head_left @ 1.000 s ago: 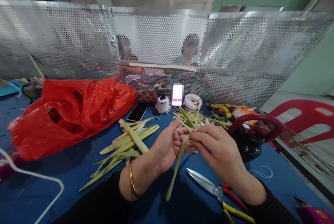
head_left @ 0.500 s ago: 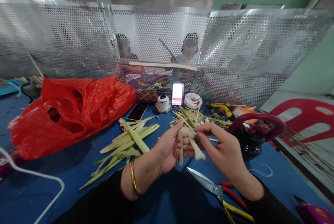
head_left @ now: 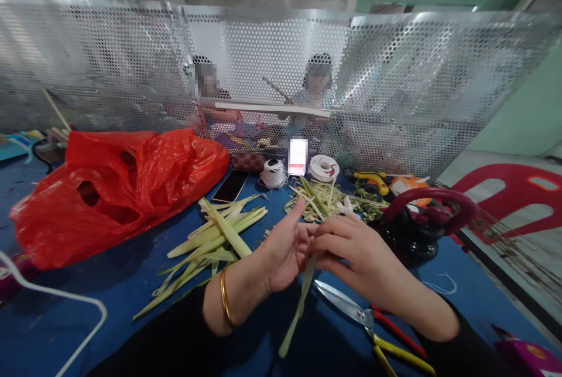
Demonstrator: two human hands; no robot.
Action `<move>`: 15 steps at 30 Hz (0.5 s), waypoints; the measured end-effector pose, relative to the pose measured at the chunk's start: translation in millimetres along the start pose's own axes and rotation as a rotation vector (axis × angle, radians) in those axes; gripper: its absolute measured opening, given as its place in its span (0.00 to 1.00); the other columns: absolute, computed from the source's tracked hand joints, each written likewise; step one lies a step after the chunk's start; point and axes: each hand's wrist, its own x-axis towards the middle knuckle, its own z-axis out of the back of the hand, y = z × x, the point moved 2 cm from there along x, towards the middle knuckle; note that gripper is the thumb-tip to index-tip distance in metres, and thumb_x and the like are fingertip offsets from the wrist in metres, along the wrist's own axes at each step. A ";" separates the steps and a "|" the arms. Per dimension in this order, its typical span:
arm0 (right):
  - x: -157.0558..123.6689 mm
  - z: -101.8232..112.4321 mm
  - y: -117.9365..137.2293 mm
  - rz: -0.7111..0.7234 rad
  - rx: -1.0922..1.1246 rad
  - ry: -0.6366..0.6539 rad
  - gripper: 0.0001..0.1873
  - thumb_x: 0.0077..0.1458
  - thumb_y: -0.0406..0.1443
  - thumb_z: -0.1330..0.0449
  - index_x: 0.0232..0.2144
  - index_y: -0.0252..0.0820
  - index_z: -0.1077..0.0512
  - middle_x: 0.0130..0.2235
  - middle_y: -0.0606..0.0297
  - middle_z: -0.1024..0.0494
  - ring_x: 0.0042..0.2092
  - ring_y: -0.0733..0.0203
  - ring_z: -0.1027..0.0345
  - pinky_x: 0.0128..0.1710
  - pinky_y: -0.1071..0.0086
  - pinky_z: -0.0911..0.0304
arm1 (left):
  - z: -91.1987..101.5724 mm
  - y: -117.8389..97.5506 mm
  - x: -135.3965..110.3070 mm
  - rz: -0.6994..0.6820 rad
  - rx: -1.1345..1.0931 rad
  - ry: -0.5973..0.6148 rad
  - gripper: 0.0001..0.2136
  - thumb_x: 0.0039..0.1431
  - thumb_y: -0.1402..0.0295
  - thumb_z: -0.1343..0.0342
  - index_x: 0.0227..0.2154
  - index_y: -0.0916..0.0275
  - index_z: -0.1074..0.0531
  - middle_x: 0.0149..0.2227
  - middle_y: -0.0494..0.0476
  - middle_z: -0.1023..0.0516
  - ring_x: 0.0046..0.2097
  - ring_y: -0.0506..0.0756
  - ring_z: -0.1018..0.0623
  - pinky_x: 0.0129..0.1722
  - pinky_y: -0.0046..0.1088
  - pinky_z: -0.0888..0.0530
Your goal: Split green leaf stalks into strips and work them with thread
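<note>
A pale strip of corn husk [head_left: 296,318] hangs down between my hands, its upper end hidden in the fingers. My right hand [head_left: 362,263] is closed on it from above, fingertips bent toward the other palm. My left hand [head_left: 285,254], palm turned up and thumb raised, curls its fingers around the same husk; the right fingers partly hide that grip. Just below the right hand lie scissors [head_left: 346,301] with one red and one yellow handle, blades parted. Left of my left hand more green corn husks [head_left: 223,236] lie in a loose pile.
Behind my hands are shredded husk scraps [head_left: 322,198], a white thread spool [head_left: 273,174], a ribbon reel [head_left: 325,167] and a phone [head_left: 231,185]. A red plastic bag [head_left: 123,184] fills the left; a black pot [head_left: 406,242] stands right. Two people sit beyond the perforated screen [head_left: 272,43].
My right hand has moved left and down onto the left fingers. The husk, earlier spread in two looped ends, now hangs as one long strip toward me.
</note>
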 end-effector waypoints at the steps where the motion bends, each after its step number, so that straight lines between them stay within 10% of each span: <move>1: 0.3 -1.5 1.0 -0.001 -0.011 0.028 0.04 0.57 0.35 0.40 0.32 0.42 0.26 0.34 0.63 0.24 0.38 0.57 0.32 0.37 0.64 0.42 | 0.4 -0.2 0.0 -0.001 0.004 -0.004 0.35 0.61 0.43 0.65 0.34 0.71 0.25 0.17 0.53 0.29 0.16 0.45 0.32 0.16 0.18 0.37; 8: 0.2 -4.4 0.8 0.011 0.093 -0.060 0.09 0.60 0.33 0.44 0.29 0.41 0.27 0.31 0.64 0.25 0.35 0.61 0.33 0.35 0.66 0.42 | -0.5 0.1 0.0 -0.022 0.018 0.007 0.34 0.60 0.43 0.62 0.35 0.73 0.24 0.18 0.57 0.27 0.19 0.47 0.30 0.21 0.20 0.33; 15: -5.6 0.4 -19.4 -0.503 0.723 -0.296 0.05 0.58 0.37 0.43 0.32 0.42 0.33 0.24 0.70 0.30 0.25 0.66 0.36 0.23 0.73 0.40 | -3.3 0.2 -0.8 -0.029 0.077 0.040 0.35 0.62 0.44 0.66 0.32 0.72 0.24 0.31 0.67 0.20 0.34 0.57 0.20 0.38 0.31 0.26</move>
